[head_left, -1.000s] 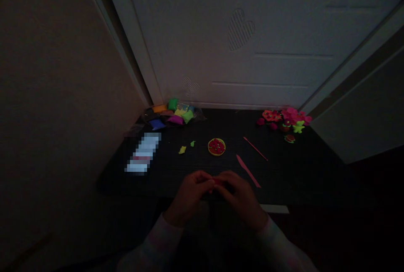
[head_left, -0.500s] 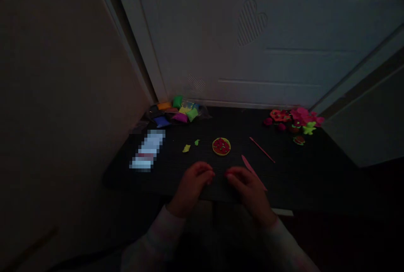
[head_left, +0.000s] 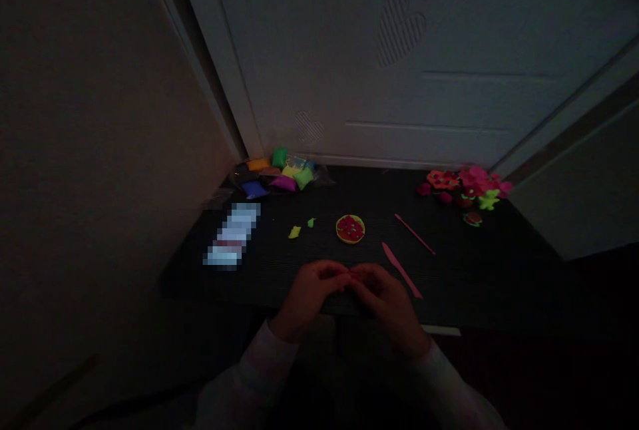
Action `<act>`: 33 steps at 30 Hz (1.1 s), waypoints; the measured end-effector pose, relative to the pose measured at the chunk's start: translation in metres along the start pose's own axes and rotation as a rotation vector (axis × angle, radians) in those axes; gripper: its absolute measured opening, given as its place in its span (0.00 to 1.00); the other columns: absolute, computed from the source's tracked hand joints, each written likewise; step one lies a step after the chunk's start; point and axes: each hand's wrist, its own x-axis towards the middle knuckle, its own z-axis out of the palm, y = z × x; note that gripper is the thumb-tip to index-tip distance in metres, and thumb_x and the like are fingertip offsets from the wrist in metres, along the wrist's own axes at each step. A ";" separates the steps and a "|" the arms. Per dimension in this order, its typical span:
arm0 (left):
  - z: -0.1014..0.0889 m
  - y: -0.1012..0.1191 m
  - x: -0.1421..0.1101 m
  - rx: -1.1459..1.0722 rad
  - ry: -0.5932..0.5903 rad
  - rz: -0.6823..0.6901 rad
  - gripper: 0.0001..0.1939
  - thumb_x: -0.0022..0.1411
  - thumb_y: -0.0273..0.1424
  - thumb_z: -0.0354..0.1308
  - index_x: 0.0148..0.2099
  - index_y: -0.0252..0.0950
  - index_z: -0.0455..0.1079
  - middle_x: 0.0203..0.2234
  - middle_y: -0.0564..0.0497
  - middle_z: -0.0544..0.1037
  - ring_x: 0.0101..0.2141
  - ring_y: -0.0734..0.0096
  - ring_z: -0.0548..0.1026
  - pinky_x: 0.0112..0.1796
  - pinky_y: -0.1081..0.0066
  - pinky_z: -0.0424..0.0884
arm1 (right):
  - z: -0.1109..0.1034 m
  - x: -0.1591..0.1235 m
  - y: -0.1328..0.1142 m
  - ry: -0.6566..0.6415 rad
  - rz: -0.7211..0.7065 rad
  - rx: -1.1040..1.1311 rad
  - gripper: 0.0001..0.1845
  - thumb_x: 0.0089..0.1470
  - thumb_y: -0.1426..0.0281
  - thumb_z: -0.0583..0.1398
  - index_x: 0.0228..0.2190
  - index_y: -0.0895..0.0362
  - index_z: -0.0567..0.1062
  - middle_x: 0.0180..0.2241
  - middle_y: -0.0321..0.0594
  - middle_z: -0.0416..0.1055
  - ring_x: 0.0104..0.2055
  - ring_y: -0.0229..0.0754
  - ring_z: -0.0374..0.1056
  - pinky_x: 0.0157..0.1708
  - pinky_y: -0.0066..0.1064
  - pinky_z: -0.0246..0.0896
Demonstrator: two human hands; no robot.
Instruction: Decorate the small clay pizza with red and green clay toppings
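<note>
Low in the frame's centre, the left hand (head_left: 304, 293) and right hand (head_left: 392, 300) pinch a small red clay lump (head_left: 353, 276), its shape unclear. Beyond it, mid-frame, a round yellow-rimmed clay disc (head_left: 350, 229) already bears red and green bits; the lump is apart from it. Farther, left of centre, lie multicoloured soft packets (head_left: 285, 182).

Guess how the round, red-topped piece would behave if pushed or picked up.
The round piece looks like soft clay, so it is probably light and easily dented. Lying flat, it would likely slide, not roll. Its lumpy red topping might shed bits if tilted.
</note>
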 end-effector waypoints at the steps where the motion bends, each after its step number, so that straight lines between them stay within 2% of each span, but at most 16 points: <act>1: 0.000 0.000 0.000 0.010 0.004 0.003 0.05 0.44 0.29 0.60 0.28 0.33 0.72 0.22 0.54 0.74 0.25 0.73 0.69 0.29 0.74 0.64 | 0.000 0.000 0.001 -0.004 -0.002 0.003 0.11 0.44 0.63 0.60 0.30 0.56 0.71 0.29 0.37 0.72 0.32 0.39 0.67 0.32 0.30 0.61; 9: 0.005 -0.004 -0.002 0.149 0.087 0.099 0.04 0.44 0.25 0.57 0.27 0.34 0.72 0.24 0.52 0.75 0.27 0.71 0.71 0.30 0.74 0.65 | 0.002 -0.001 0.003 0.049 -0.003 0.040 0.09 0.42 0.65 0.61 0.29 0.55 0.71 0.27 0.35 0.69 0.30 0.38 0.65 0.32 0.29 0.59; 13: 0.006 -0.005 -0.005 0.249 0.118 0.144 0.06 0.46 0.25 0.56 0.30 0.35 0.72 0.23 0.52 0.75 0.26 0.71 0.71 0.29 0.73 0.66 | -0.006 0.003 0.007 0.102 0.016 0.120 0.13 0.45 0.60 0.58 0.32 0.55 0.69 0.24 0.34 0.68 0.28 0.37 0.64 0.29 0.29 0.59; 16: -0.001 -0.004 -0.001 0.337 0.168 0.199 0.07 0.50 0.29 0.55 0.33 0.35 0.72 0.27 0.50 0.75 0.29 0.69 0.72 0.31 0.72 0.66 | -0.012 0.005 0.008 0.128 0.018 0.146 0.16 0.47 0.58 0.55 0.34 0.55 0.69 0.22 0.32 0.65 0.26 0.35 0.61 0.27 0.29 0.57; 19: -0.015 -0.001 0.009 0.438 0.211 0.279 0.09 0.52 0.31 0.54 0.35 0.35 0.71 0.32 0.49 0.75 0.33 0.68 0.72 0.35 0.70 0.67 | -0.012 0.006 0.005 0.102 0.031 0.120 0.12 0.45 0.60 0.58 0.27 0.57 0.70 0.19 0.31 0.63 0.23 0.35 0.59 0.24 0.28 0.54; 22: -0.028 0.002 0.022 0.551 0.228 0.370 0.10 0.52 0.30 0.54 0.37 0.36 0.70 0.35 0.48 0.73 0.35 0.67 0.72 0.37 0.69 0.67 | -0.008 0.005 0.001 0.084 0.021 0.113 0.12 0.42 0.62 0.60 0.19 0.56 0.67 0.18 0.31 0.64 0.23 0.34 0.59 0.24 0.28 0.54; 25: -0.036 0.002 0.032 0.681 0.235 0.467 0.10 0.52 0.28 0.53 0.39 0.35 0.70 0.38 0.47 0.71 0.38 0.65 0.70 0.42 0.64 0.66 | -0.006 0.005 -0.001 0.077 0.012 0.120 0.12 0.41 0.62 0.61 0.18 0.56 0.65 0.21 0.32 0.67 0.24 0.35 0.62 0.26 0.29 0.57; 29: -0.035 -0.003 0.035 0.834 0.240 0.579 0.11 0.54 0.26 0.50 0.40 0.35 0.70 0.40 0.45 0.71 0.43 0.61 0.67 0.47 0.59 0.62 | -0.006 0.004 0.000 0.067 0.035 0.088 0.09 0.41 0.63 0.61 0.21 0.56 0.69 0.20 0.33 0.69 0.22 0.36 0.63 0.24 0.30 0.58; 33: -0.034 -0.006 0.033 0.945 0.249 0.652 0.11 0.55 0.26 0.50 0.40 0.36 0.70 0.38 0.44 0.72 0.42 0.60 0.68 0.45 0.58 0.64 | -0.010 0.005 -0.002 0.110 -0.010 0.041 0.11 0.44 0.63 0.59 0.31 0.54 0.75 0.23 0.33 0.68 0.28 0.38 0.64 0.32 0.32 0.59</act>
